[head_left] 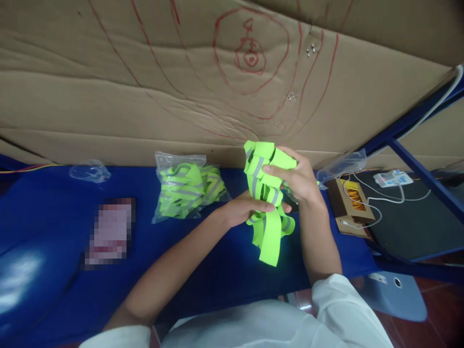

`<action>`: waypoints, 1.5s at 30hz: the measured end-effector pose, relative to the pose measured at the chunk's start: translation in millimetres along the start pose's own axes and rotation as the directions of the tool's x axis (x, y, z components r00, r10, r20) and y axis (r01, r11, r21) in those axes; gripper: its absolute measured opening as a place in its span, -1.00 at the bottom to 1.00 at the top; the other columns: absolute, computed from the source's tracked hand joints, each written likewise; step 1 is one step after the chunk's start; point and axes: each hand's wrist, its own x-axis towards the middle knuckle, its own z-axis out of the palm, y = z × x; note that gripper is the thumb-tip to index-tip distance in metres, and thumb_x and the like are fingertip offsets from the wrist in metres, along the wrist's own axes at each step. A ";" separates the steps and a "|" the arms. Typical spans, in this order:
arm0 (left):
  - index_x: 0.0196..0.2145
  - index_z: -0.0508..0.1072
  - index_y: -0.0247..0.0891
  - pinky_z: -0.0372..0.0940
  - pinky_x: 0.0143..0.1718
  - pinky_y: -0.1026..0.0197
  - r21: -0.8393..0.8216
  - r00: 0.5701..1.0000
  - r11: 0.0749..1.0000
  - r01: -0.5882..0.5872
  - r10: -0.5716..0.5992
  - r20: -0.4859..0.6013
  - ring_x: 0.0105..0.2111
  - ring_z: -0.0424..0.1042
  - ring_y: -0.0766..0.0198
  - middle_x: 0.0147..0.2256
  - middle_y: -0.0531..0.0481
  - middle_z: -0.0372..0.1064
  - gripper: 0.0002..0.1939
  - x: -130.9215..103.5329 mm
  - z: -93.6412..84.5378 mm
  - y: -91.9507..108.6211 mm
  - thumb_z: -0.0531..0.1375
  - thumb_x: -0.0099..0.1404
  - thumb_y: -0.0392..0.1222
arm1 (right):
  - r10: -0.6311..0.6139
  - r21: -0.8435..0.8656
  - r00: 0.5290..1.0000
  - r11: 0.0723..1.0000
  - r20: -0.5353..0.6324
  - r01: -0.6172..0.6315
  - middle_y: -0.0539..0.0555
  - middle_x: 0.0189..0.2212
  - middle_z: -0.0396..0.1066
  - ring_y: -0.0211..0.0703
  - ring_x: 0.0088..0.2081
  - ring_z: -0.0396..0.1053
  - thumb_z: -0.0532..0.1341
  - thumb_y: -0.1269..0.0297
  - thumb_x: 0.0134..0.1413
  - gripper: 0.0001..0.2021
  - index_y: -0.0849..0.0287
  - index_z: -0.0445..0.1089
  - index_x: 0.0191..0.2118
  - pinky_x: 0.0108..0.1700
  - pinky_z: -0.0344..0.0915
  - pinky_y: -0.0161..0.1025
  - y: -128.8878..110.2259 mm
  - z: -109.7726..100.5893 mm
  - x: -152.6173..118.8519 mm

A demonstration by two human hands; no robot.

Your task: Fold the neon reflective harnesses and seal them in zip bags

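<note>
A bunch of neon-yellow reflective straps (270, 241) with grey stripes is held up above the blue table, loose ends hanging down. My right hand (295, 176) grips its upper part, thumb across the front. Lower down, my left hand (250, 209) is closed round the middle of the same bunch, its thumb on the front; some of its fingers are hidden behind the straps. To the left lies a clear zip bag (181, 188) filled with similar yellow straps. More yellow straps (213, 183) show at that bag's right side, seemingly in clear plastic too.
The blue table (145, 270) runs up to a cardboard wall (90, 106) with red drawn lines. Crumpled clear plastic (90, 171) and a blurred-out flat object (110, 232) lie left. At right are a clear bag (342, 165), an open cardboard box (350, 200), a white power strip (393, 179) and cables.
</note>
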 end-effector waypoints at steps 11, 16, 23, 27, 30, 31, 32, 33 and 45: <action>-0.09 0.57 -0.35 0.52 -0.16 0.01 -0.193 0.980 0.980 0.051 -0.087 -0.182 -0.25 0.64 -0.01 -0.19 -0.24 0.65 -0.56 -33.5 22.5 -57.2 0.44 0.02 -0.26 | 0.090 -0.124 0.996 0.988 -0.004 -0.090 -0.05 -0.37 0.52 -0.20 -0.39 0.43 0.57 0.10 -0.24 -0.53 0.14 0.54 -0.17 -0.32 0.42 -0.25 25.3 -8.1 -38.4; -0.13 0.57 -0.36 0.48 -0.18 0.07 -0.093 0.937 0.995 0.040 -0.070 -0.343 -0.27 0.62 0.03 -0.24 -0.20 0.64 -0.60 -51.1 23.1 -57.2 0.45 0.04 -0.25 | -0.201 -0.432 0.980 0.885 -0.014 0.175 0.02 -0.18 0.58 -0.08 -0.25 0.51 0.46 0.12 0.01 -0.59 0.07 0.50 -0.01 -0.20 0.45 -0.16 49.9 0.1 -67.1; 0.01 0.48 -0.25 0.44 -0.11 0.12 -0.115 0.967 0.990 -0.076 0.045 -0.252 -0.17 0.58 0.04 -0.16 -0.16 0.59 -0.25 -56.2 2.6 -36.4 0.41 0.07 0.38 | -0.444 -0.627 0.768 0.449 0.461 0.636 0.11 -0.01 0.59 0.05 0.06 0.49 0.26 0.36 0.26 -0.67 0.03 0.49 0.11 0.13 0.29 0.00 66.1 -0.3 -60.0; -0.06 0.48 -0.29 0.44 -0.13 0.10 -0.189 0.954 0.982 -0.017 -0.040 -0.296 -0.23 0.57 0.07 -0.24 -0.16 0.57 -0.30 -64.8 -8.8 -39.0 0.21 0.25 0.45 | -0.263 -0.610 0.731 0.415 0.630 0.675 0.18 0.18 0.47 0.06 0.24 0.36 0.18 0.43 0.30 -0.57 0.06 0.38 0.24 0.28 0.17 0.08 65.9 9.5 -68.0; -0.04 0.49 -0.27 0.44 -0.15 0.15 -0.169 0.905 0.985 0.019 -0.089 -0.417 -0.25 0.57 0.13 -0.21 -0.13 0.57 -0.43 -72.2 -17.4 -41.9 0.28 0.28 0.29 | -0.131 -0.545 0.712 0.553 0.690 0.631 0.25 0.42 0.14 0.09 0.47 0.01 0.21 0.32 0.32 -0.39 0.08 0.11 0.43 0.42 0.02 0.19 63.3 15.2 -82.4; -0.01 0.49 -0.26 0.44 -0.16 0.16 -0.152 0.891 0.988 0.023 -0.089 -0.446 -0.23 0.58 0.12 -0.18 -0.13 0.57 -0.47 -74.9 -19.5 -42.5 0.32 0.28 0.21 | -0.090 -0.506 0.693 0.617 0.715 0.602 0.25 0.48 0.00 0.09 0.51 -0.12 0.23 0.24 0.32 -0.33 0.05 0.04 0.46 0.45 -0.04 0.20 63.6 15.1 -86.4; 0.02 0.49 -0.27 0.44 -0.16 0.16 -0.137 0.880 0.990 0.025 -0.087 -0.466 -0.21 0.59 0.11 -0.14 -0.15 0.57 -0.48 -77.6 -21.0 -42.9 0.35 0.26 0.15 | -0.062 -0.469 0.688 0.687 0.723 0.555 0.23 0.51 -0.12 0.07 0.53 -0.21 0.24 0.16 0.33 -0.31 0.01 0.00 0.47 0.46 -0.08 0.21 65.0 14.0 -89.3; 0.03 0.49 -0.28 0.44 -0.17 0.16 -0.126 0.873 0.992 0.028 -0.086 -0.481 -0.21 0.59 0.10 -0.13 -0.17 0.57 -0.49 -80.2 -21.7 -43.5 0.37 0.25 0.09 | -0.050 -0.438 0.710 0.756 0.702 0.486 0.20 0.53 -0.19 0.06 0.53 -0.25 0.23 0.09 0.34 -0.31 -0.04 0.00 0.47 0.47 -0.10 0.19 67.9 12.2 -90.8; 0.47 -0.14 0.09 0.40 -0.11 0.22 -0.015 0.873 0.992 0.125 -0.118 -0.473 -0.03 0.57 0.13 0.16 -0.16 0.46 0.23 -96.5 -23.3 -49.6 0.53 0.08 -0.19 | 0.328 -0.220 0.843 0.942 0.427 -0.255 0.03 -0.11 0.54 -0.10 -0.11 0.51 0.51 0.03 -0.06 -0.42 0.12 0.45 0.07 -0.09 0.44 -0.24 96.6 22.2 -78.6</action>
